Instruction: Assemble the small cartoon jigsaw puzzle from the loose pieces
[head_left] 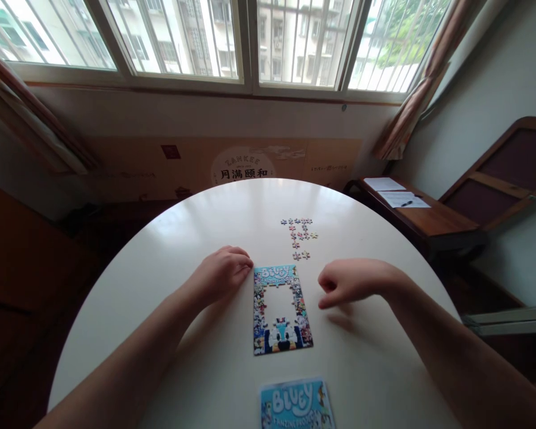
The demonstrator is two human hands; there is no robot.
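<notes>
A partly assembled jigsaw puzzle (pixel 259 333) lies on the round white table, its border joined around an open middle and a blue dog's face at the bottom. At its upper left corner rests my left hand (pixel 227 269), fingers curled together; whether they hold anything is hidden. My right hand (pixel 355 280) hovers just right of the puzzle, apart from it, with fingers bent into a closed shape. Anything in its grip cannot be made out. Beyond the puzzle, several loose puzzle pieces (pixel 300 236) lie in small rows.
Nearest me on the white table (pixel 196 381) is a blue Bluey picture (pixel 295 402), cut off by the frame. At the right stands a wooden bench (pixel 446 217) with papers (pixel 402 199) and a pen (pixel 407 204). Barred windows and a printed carton (pixel 330 155) are behind.
</notes>
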